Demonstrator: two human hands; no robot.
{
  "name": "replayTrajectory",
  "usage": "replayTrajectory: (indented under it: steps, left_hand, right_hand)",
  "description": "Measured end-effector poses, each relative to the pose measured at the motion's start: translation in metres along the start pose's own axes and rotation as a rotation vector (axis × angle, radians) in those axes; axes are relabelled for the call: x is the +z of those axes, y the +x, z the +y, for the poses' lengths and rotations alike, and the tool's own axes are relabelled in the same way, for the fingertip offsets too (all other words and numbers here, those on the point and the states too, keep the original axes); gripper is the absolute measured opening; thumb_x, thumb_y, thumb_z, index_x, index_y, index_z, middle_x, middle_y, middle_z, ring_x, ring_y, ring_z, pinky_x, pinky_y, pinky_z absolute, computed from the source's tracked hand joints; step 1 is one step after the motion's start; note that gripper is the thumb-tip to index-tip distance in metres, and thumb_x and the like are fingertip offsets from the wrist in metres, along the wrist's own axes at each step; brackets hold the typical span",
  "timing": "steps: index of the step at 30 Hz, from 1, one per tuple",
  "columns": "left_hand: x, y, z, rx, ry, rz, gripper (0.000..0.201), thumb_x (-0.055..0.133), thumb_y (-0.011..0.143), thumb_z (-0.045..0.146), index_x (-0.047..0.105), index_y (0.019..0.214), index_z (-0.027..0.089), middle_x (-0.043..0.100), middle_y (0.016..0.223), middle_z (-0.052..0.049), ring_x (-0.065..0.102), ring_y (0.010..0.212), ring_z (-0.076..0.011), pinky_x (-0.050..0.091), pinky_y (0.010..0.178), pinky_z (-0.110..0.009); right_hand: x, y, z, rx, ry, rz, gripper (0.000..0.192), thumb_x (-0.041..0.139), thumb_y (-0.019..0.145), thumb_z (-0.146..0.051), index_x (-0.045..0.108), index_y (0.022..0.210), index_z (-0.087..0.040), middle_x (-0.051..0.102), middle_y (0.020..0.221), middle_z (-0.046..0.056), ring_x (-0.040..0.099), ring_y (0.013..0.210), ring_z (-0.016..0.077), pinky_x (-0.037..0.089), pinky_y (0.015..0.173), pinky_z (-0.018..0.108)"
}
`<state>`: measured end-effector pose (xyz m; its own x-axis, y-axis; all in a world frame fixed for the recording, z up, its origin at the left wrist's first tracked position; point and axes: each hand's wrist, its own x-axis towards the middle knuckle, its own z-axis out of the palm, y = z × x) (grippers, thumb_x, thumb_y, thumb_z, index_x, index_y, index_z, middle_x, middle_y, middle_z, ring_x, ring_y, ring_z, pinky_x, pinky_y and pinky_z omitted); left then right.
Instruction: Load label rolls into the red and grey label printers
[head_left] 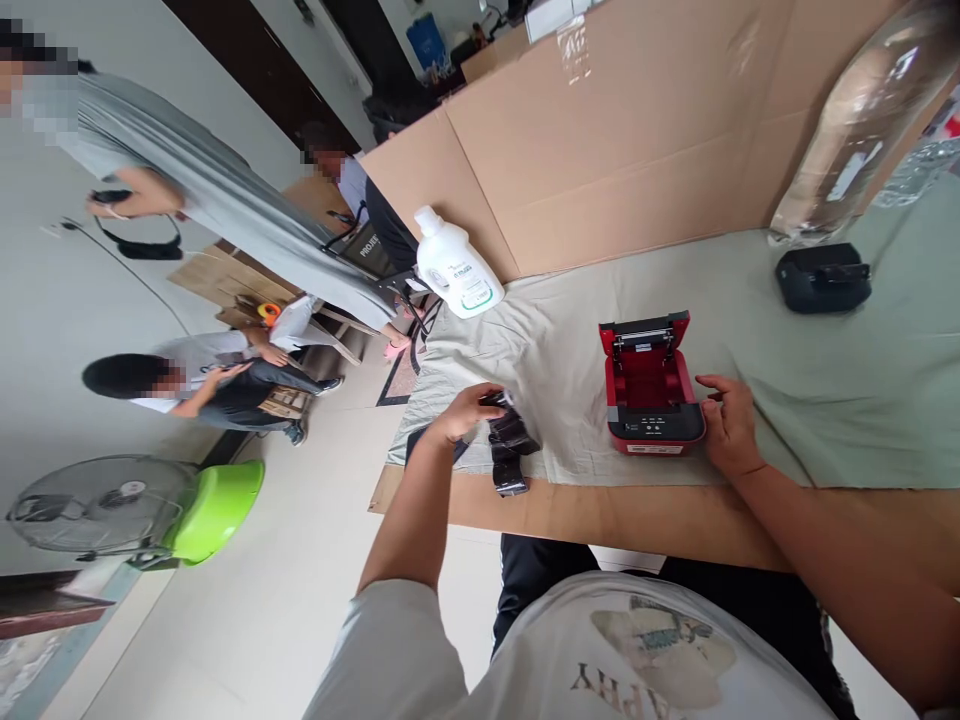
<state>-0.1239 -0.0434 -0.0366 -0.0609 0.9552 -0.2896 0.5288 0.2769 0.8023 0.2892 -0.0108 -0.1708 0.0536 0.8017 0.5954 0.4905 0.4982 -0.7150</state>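
Note:
A small red and black printer (651, 390) sits on the cloth with its lid raised, showing a red inner bay in which I see no paper roll. My right hand (729, 425) is at the printer's right side, fingers apart and bent, close to or touching its casing; it holds nothing. To the left, my left hand (474, 410) has its fingers closed on the top end of some shiny black wrapped pieces (511, 445), which lie on the cloth near the table's front edge. What exactly these pieces are I cannot make out.
A white detergent bottle (457, 265) stands by the cardboard wall (622, 140). At the right are a black device (823, 278) and a large clear plastic bottle (847, 150). Several people are to the left, beyond the table. A fan (105, 505) stands by a green basin (221, 510).

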Motion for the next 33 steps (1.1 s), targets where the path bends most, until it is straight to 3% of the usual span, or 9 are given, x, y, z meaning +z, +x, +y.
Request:
replayTrajectory:
  steps: [2, 4, 7, 11, 16, 23, 29, 33]
  left_hand:
    - [-0.026, 0.001, -0.023, -0.115, 0.198, 0.079, 0.043, 0.071, 0.056, 0.024, 0.070, 0.099, 0.016, 0.073, 0.095, -0.005, 0.064, 0.096, -0.0273, 0.049, 0.089, -0.037]
    - [-0.038, 0.004, -0.042, -0.206, 0.368, 0.125, 0.045, 0.068, 0.057, 0.021, 0.069, 0.101, 0.015, 0.073, 0.094, -0.005, 0.065, 0.095, -0.0272, 0.050, 0.085, -0.037]
    - [-0.035, 0.011, -0.059, -0.263, 0.513, 0.150, 0.044, 0.068, 0.056, 0.016, 0.070, 0.100, 0.017, 0.073, 0.099, -0.007, 0.063, 0.102, -0.0298, 0.048, 0.087, -0.037]
    - [-0.021, 0.018, -0.061, -0.277, 0.640, 0.189, 0.055, 0.070, 0.058, 0.013, 0.067, 0.112, 0.021, 0.066, 0.122, -0.012, 0.052, 0.122, -0.0367, 0.041, 0.097, -0.043]
    - [-0.004, 0.027, -0.044, -0.205, 0.756, 0.188, 0.060, 0.063, 0.071, 0.013, 0.056, 0.130, 0.024, 0.051, 0.145, -0.012, 0.040, 0.136, -0.0371, 0.035, 0.107, -0.047]
    - [0.035, 0.043, -0.029, -0.089, 0.851, 0.142, 0.048, 0.058, 0.071, 0.004, 0.064, 0.116, 0.018, 0.062, 0.129, -0.013, 0.050, 0.126, -0.0330, 0.037, 0.108, -0.045]
    - [0.022, 0.025, 0.017, 0.107, 0.828, 0.137, 0.047, 0.054, 0.072, 0.008, 0.064, 0.117, 0.016, 0.065, 0.120, -0.011, 0.058, 0.118, -0.0267, 0.045, 0.104, -0.037]
    - [0.020, -0.008, 0.061, 0.293, 0.772, -0.087, 0.050, 0.053, 0.070, 0.012, 0.063, 0.118, 0.019, 0.068, 0.115, -0.006, 0.065, 0.106, -0.0247, 0.051, 0.096, -0.037]
  right_hand:
    - [0.001, 0.000, 0.000, 0.011, 0.001, -0.005, 0.041, 0.037, 0.097, -0.051, 0.059, 0.119, -0.023, 0.062, 0.113, 0.014, 0.058, 0.104, 0.0309, 0.053, 0.082, 0.052]
    - [0.001, -0.001, 0.001, 0.020, -0.001, -0.009, 0.042, 0.036, 0.097, -0.052, 0.059, 0.119, -0.024, 0.062, 0.113, 0.014, 0.058, 0.104, 0.0305, 0.053, 0.082, 0.052]
    - [0.001, -0.001, 0.002, 0.021, -0.013, -0.008, 0.044, 0.036, 0.097, -0.054, 0.059, 0.117, -0.023, 0.063, 0.112, 0.014, 0.059, 0.103, 0.0303, 0.052, 0.082, 0.053]
    - [0.001, -0.001, 0.003, 0.012, -0.025, -0.005, 0.044, 0.037, 0.097, -0.054, 0.059, 0.116, -0.022, 0.063, 0.112, 0.015, 0.059, 0.102, 0.0305, 0.052, 0.081, 0.052]
    - [0.001, 0.000, 0.002, 0.037, -0.021, -0.009, 0.043, 0.036, 0.097, -0.054, 0.059, 0.117, -0.023, 0.063, 0.111, 0.015, 0.059, 0.100, 0.0300, 0.052, 0.082, 0.052]
    - [0.000, 0.000, 0.001, 0.039, -0.004, -0.002, 0.040, 0.038, 0.098, -0.052, 0.059, 0.116, -0.023, 0.064, 0.112, 0.014, 0.058, 0.100, 0.0293, 0.051, 0.082, 0.050]
    - [0.002, -0.002, 0.002, 0.041, 0.004, 0.020, 0.039, 0.038, 0.099, -0.051, 0.059, 0.114, -0.023, 0.065, 0.110, 0.012, 0.059, 0.099, 0.0273, 0.051, 0.081, 0.047]
    - [0.004, -0.002, 0.001, 0.060, 0.011, 0.034, 0.039, 0.039, 0.098, -0.052, 0.060, 0.113, -0.023, 0.065, 0.108, 0.011, 0.059, 0.095, 0.0264, 0.051, 0.079, 0.045]
